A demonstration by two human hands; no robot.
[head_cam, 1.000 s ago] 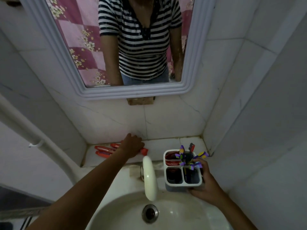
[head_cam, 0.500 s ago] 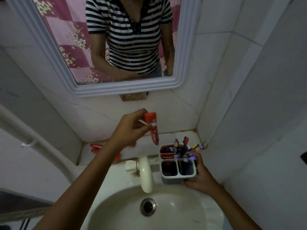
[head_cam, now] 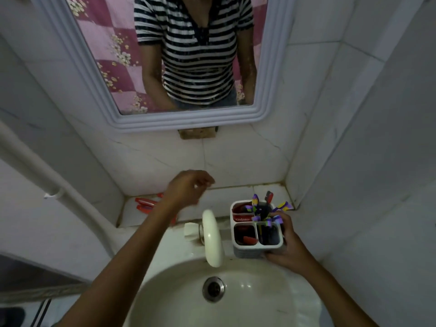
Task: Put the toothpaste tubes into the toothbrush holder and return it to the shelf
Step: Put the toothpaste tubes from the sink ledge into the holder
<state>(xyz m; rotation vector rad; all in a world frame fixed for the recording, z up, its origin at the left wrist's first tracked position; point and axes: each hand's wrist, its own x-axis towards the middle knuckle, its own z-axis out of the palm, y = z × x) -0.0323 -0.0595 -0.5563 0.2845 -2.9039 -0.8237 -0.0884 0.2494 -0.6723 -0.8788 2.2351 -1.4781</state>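
While gripping the toothbrush holder (head_cam: 257, 234) from its right and near side, right hand (head_cam: 286, 246) wrapped around the white wall, thumb up along the right edge. Holder upright at the sink (head_cam: 236, 300) rim, just right of the tap (head_cam: 212, 237). Three compartments: back left with a red toothpaste tube (head_cam: 242, 218) standing in it, label facing forward; front left with another red tube end (head_cam: 250, 240) low inside; right side packed with toothbrushes (head_cam: 262, 210), purple and yellow heads splayed above the rim. Left hand (head_cam: 188, 188) raised over the shelf (head_cam: 221, 197), motion-blurred, fingers loosely curled, nothing visible in it. Beneath and left of that forearm, more red tubes (head_cam: 145, 205) lying flat on the shelf near the left corner, partly hidden by the arm; count unclear. Above, mirror (head_cam: 188, 119) on the tiled wall, reflecting a striped shirt. White pipe (head_cam: 47, 180) slanting down the left wall.
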